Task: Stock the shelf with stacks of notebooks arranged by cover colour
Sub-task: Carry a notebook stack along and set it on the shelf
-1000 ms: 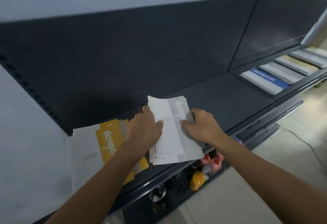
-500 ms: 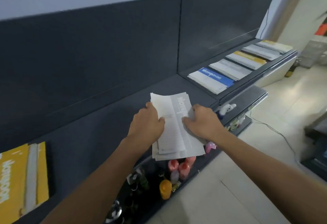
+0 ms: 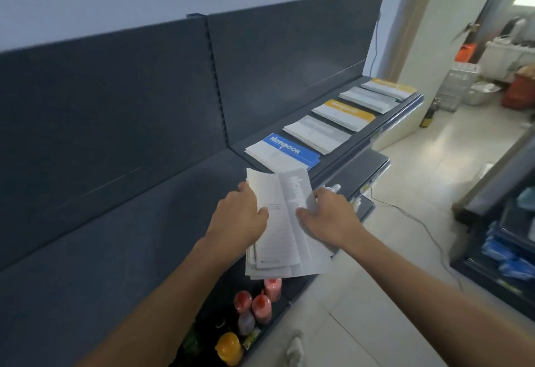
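You hold a loose stack of thin grey-and-white paper notebooks point(image 3: 285, 224) over the front edge of the dark grey metal shelf point(image 3: 139, 239), with your left hand point(image 3: 237, 219) curled round the stack's left long edge, thumb on top, and your right hand point(image 3: 328, 216) gripping the right long edge the same way, fingers under the covers. The stack is fanned, its lower corners stepping out unevenly, so square it first: tap the long edge down on the shelf before you let go. Ahead of you, toward the shelf's right end, a row of stacks already lies along the front edge: a blue-and-white notebook stack point(image 3: 285, 151) nearest, then a grey-and-white stack point(image 3: 318, 133), a yellow-and-white stack point(image 3: 344, 112), another grey one point(image 3: 369, 98) and another yellow one point(image 3: 389, 88). The open run of shelf just left of the blue stack looks like the natural place. Set your stack down flat, parallel to its neighbours, with a matching gap. Keep both thumbs pressing until the stack rests fully on the shelf, since the slick covers would probably slide off toward the small bottles point(image 3: 257, 303) on the lower tier.
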Available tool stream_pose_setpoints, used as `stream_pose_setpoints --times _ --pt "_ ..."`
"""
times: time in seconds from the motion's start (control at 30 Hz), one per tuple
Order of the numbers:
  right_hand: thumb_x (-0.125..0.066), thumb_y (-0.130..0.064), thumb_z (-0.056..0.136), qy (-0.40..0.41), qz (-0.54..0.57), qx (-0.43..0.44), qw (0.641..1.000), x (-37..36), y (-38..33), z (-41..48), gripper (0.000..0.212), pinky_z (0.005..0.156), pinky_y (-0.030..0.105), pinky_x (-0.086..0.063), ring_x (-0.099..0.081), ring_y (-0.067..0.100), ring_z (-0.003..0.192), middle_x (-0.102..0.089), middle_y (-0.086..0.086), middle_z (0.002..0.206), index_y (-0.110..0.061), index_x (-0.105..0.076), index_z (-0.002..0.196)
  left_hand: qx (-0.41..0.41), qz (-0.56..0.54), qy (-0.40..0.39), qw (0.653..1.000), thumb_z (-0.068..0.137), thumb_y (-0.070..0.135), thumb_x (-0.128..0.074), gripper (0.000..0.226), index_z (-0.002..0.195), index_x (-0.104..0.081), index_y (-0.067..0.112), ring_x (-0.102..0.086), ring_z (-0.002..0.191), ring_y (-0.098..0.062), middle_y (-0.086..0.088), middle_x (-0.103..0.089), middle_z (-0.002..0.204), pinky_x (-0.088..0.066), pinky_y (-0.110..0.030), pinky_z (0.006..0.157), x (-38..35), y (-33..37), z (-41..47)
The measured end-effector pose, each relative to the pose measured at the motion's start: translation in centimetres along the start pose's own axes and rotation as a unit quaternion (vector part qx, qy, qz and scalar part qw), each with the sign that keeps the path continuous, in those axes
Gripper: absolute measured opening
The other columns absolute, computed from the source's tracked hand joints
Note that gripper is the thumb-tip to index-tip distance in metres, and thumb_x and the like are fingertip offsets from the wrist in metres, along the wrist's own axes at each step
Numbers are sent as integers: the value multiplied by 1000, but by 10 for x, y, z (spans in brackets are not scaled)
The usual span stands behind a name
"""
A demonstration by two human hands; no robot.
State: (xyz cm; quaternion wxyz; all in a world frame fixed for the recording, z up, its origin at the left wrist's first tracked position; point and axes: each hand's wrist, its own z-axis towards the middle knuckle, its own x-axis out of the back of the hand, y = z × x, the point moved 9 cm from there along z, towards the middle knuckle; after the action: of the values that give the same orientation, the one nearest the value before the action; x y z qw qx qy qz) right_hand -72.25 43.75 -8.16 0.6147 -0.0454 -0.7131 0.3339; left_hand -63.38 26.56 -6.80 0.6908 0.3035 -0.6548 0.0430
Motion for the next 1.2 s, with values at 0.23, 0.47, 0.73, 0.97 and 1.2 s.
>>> stream_pose_setpoints --times 0.23,0.47,0.73,0.97,1.2 --pt "-62 -36 86 25 -18 -30 999 34 64 75 36 67 37 -55 -64 29 78 -69 10 91 -2 -63 99 -9 -22 -11 1000 97 41 -59 43 124 -42 13 -62 94 -23 -5 -62 112 -57 -39 72 -35 65 74" --pt "-59 -41 87 40 -59 -44 996 71 134 156 29 50 27 -35 -47 12 64 -57 -2 81 -13 -55 89 -25 -43 -9 999 97 42 -59 45 128 -40 15 -57 94 -23 -6 -60 111 -50 -36 72 -71 137 158" --pt "-60 -38 86 21 -54 -31 998 79 163 221 32 61 35 -48 -58 23 70 -65 6 85 -7 -58 92 7 -29 6 1000 98 40 -60 42 124 -42 13 -49 82 -19 -5 -58 103 -40 -30 63 -88 168 208" --pt "-56 -45 90 -32 -38 5 999 62 162 291 30 64 36 -51 -58 21 81 -57 -3 95 -17 -53 99 58 -37 42 997 99 39 -58 42 128 -43 13 -42 62 -9 8 -45 84 -26 -20 48 -88 162 250" --pt "-58 -44 90 -46 -40 80 995 61 156 375 28 66 37 -49 -57 23 85 -57 -4 97 -20 -54 102 135 -50 68 987 99 35 -52 38 124 -41 8 -52 87 -26 -6 -58 94 -38 -35 59 -92 165 305"
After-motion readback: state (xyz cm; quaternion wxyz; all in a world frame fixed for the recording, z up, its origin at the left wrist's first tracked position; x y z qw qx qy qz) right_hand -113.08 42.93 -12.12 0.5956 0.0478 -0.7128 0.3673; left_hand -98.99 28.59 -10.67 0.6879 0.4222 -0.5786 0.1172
